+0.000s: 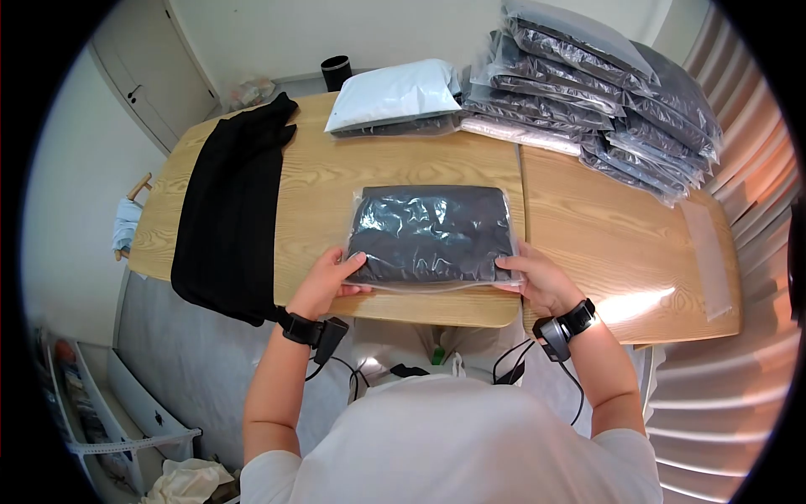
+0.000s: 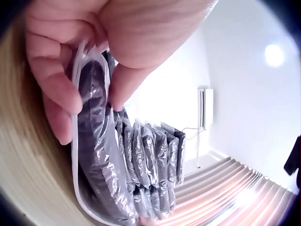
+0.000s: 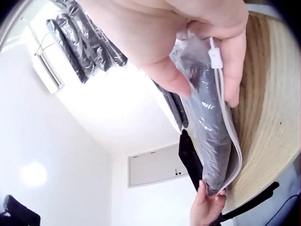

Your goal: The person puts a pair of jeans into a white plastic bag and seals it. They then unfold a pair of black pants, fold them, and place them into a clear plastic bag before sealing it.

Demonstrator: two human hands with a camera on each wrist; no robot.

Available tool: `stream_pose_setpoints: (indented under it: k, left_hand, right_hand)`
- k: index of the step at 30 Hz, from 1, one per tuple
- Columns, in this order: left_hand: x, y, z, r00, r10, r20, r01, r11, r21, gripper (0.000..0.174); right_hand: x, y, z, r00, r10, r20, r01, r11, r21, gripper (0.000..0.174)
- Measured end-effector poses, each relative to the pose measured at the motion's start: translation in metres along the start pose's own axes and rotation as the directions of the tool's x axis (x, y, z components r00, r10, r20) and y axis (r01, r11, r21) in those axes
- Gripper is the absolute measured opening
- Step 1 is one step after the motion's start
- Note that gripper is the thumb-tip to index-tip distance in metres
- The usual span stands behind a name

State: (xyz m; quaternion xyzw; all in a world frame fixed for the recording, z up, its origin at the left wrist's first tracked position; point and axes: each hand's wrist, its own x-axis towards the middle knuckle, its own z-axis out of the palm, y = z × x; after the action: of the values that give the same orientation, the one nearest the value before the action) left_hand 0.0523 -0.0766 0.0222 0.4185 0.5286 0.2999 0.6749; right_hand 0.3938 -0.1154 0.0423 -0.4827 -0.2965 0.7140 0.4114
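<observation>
A clear zip bag [image 1: 432, 235] with a folded dark garment inside lies flat near the front edge of the wooden table [image 1: 319, 202]. My left hand [image 1: 329, 279] grips its left front corner, thumb on top and fingers underneath. At the opposite corner my right hand [image 1: 541, 277] holds it the same way. In the right wrist view a white zip slider [image 3: 215, 59] shows beside my fingers, at one end of the bag's zip edge. The left wrist view shows the bag's edge [image 2: 94, 117] between my thumb and fingers.
Black cloth [image 1: 231, 210] lies lengthwise on the table's left. A white package [image 1: 395, 88] rests on a dark bagged one at the back. Tall piles of bagged dark garments [image 1: 571, 84] stand back right. A clear strip [image 1: 705, 256] lies near the right edge.
</observation>
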Motion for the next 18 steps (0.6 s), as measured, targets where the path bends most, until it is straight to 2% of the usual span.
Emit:
stream_pose_setpoints:
  k: [3,5,6,8,9,10,11,13,14,17,18]
  left_hand:
    - [0.003,-0.006,-0.001,0.995,0.063,0.073,-0.058,0.996,-0.070,0.027]
    - [0.003,-0.012,0.003,0.996,0.078,0.053,-0.070,0.989,-0.133,0.026]
    - [0.004,-0.011,0.005,0.994,0.104,0.036,-0.096,0.977,-0.189,0.026]
    - [0.003,-0.011,0.011,0.994,0.094,0.055,-0.075,0.957,-0.279,0.027]
    - [0.001,-0.009,0.015,0.993,0.103,0.065,-0.075,0.938,-0.340,0.025]
    - [0.003,-0.010,0.016,0.985,0.118,0.126,-0.056,0.908,-0.415,0.023]
    - [0.005,-0.010,0.017,0.985,0.094,0.147,-0.022,0.900,-0.434,0.023]
    - [0.001,-0.007,0.026,0.980,0.067,0.186,0.021,0.900,-0.436,0.024]
    - [0.003,-0.008,0.027,0.966,0.053,0.253,0.056,0.913,-0.404,0.026]
    - [-0.001,-0.012,0.038,0.958,0.070,0.279,0.030,0.941,-0.336,0.031]
    - [-0.004,-0.013,0.040,0.966,0.075,0.248,0.005,0.952,-0.307,0.031]
  right_hand:
    - [0.003,0.012,-0.014,0.999,0.049,0.012,-0.049,0.997,0.063,0.031]
    - [0.014,0.024,-0.026,0.998,0.055,-0.006,-0.052,0.973,0.224,0.028]
    - [0.015,0.027,-0.024,0.999,0.040,-0.012,-0.037,0.974,0.223,0.028]
    - [0.013,0.030,-0.015,0.989,-0.135,-0.054,0.141,0.793,0.593,0.024]
    - [0.018,0.036,-0.020,0.982,-0.184,0.042,0.122,0.790,0.600,0.021]
    - [0.016,0.036,-0.012,0.977,-0.205,0.062,0.134,0.809,0.573,0.020]
    - [0.024,0.047,-0.016,0.942,-0.280,0.185,0.132,0.816,0.563,0.023]
    - [0.030,0.049,0.002,0.954,-0.186,0.237,0.019,0.822,0.569,0.025]
    - [0.032,0.048,0.011,0.955,-0.150,0.256,-0.024,0.821,0.570,0.028]
    - [0.029,0.036,0.041,0.960,-0.174,0.219,0.025,0.834,0.552,0.036]
    - [0.030,0.035,0.045,0.985,-0.112,0.134,0.030,0.866,0.499,0.035]
